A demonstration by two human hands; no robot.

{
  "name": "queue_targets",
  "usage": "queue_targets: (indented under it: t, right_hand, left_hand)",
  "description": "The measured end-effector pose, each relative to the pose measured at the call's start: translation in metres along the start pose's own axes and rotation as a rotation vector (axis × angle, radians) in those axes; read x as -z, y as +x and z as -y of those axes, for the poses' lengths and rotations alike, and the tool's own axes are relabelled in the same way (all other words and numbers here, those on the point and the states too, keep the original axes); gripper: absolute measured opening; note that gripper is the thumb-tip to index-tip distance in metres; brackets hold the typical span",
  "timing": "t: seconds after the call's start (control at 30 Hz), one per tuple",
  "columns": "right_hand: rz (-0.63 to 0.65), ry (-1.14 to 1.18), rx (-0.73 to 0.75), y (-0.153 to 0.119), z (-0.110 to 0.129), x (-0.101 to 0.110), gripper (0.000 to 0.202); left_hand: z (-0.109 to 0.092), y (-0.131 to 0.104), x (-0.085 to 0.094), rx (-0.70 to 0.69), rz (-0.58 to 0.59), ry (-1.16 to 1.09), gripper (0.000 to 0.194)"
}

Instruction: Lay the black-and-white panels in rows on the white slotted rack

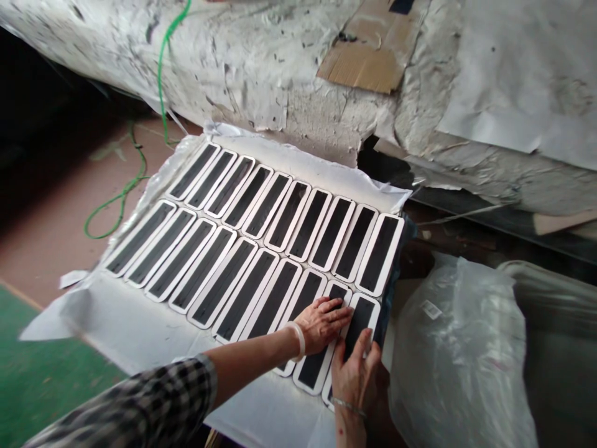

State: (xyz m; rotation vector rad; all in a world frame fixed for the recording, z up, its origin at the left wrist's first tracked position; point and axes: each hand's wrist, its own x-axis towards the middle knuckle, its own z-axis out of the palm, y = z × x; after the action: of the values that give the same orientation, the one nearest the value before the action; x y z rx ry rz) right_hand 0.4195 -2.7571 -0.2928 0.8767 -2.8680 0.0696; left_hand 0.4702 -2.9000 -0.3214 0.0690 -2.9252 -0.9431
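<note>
Two rows of rounded white frames with black centres, such as the frame at the upper right (380, 255), lie side by side on a white-lined board (149, 323). My left hand (321, 323), with a white bangle at its wrist, lies flat with spread fingers on frames near the right end of the front row. Beside it, my right hand (357, 370) has its fingers over the last front-row frame (361, 311), thumb and fingers at its two sides. The lower part of that frame is hidden by my right hand.
A paint-crusted white surface (261, 68) with a piece of cardboard (368, 56) runs behind the board. A green cord (124, 193) lies on the floor at left. Clear plastic bags (459, 348) stand at right.
</note>
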Motion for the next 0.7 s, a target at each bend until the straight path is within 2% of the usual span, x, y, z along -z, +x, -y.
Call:
queue_targets:
  t: [0.27, 0.4, 0.57, 0.63, 0.7]
  right_hand:
    - [0.012, -0.107, 0.069, 0.002, -0.010, -0.003, 0.058]
    - [-0.069, -0.137, 0.078, 0.004, -0.011, 0.000, 0.053]
    - [-0.100, 0.055, 0.207, 0.019, -0.008, 0.008, 0.047]
    - [-0.115, 0.187, 0.230, 0.025, -0.008, 0.000, 0.054]
    - [-0.127, 0.282, 0.273, 0.028, -0.012, -0.021, 0.063]
  left_hand:
    - [-0.001, 0.000, -0.002, 0.002, -0.001, 0.036, 0.049]
    - [-0.002, -0.001, -0.003, 0.011, 0.010, 0.044, 0.048]
    - [-0.004, -0.005, -0.008, 0.016, -0.010, 0.039, 0.051]
    - [-0.005, -0.008, -0.008, 0.017, -0.010, 0.047, 0.051]
    - [-0.005, -0.011, -0.006, 0.011, 0.007, 0.080, 0.053]
